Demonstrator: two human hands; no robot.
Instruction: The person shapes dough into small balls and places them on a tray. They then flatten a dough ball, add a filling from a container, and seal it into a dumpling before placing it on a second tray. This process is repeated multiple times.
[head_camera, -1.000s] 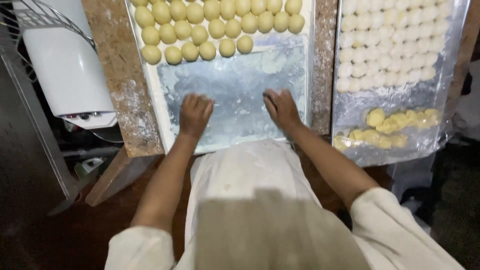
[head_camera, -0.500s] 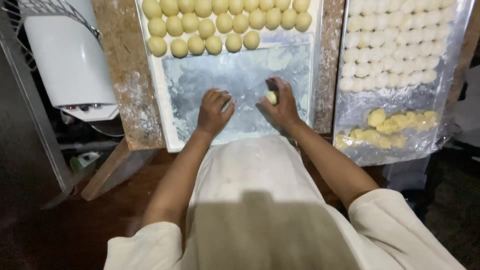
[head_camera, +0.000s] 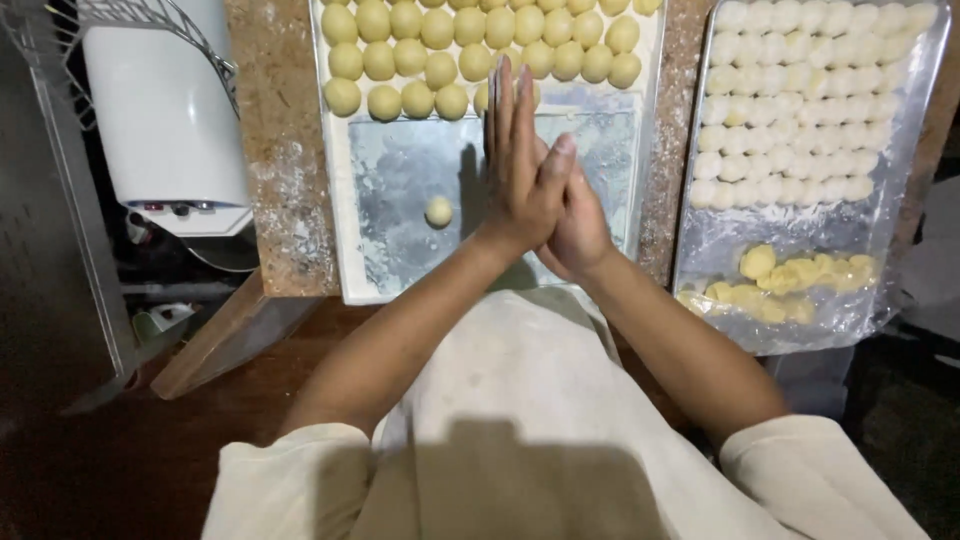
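Note:
My left hand (head_camera: 515, 150) and my right hand (head_camera: 578, 228) are pressed palm to palm above the floured metal tray (head_camera: 400, 250). The left fingers point straight away from me. What lies between the palms is hidden. One small round dough ball (head_camera: 438, 211) lies alone on the tray's bare part, just left of my left wrist. Rows of yellow dough balls (head_camera: 440, 40) fill the tray's far end, and my left fingertips reach their nearest row.
A second tray (head_camera: 705, 250) lined with plastic film stands at the right, holding rows of pale dough balls (head_camera: 790, 110) and a heap of yellow dough pieces (head_camera: 780, 285). A flour-dusted stone counter (head_camera: 280, 170) carries the trays. A white appliance (head_camera: 160, 110) sits at the left.
Both hands lifted off the tray and came together palm to palm. The ball my right fingers held has gone out of sight between them. One ball now lies alone where my left hand was.

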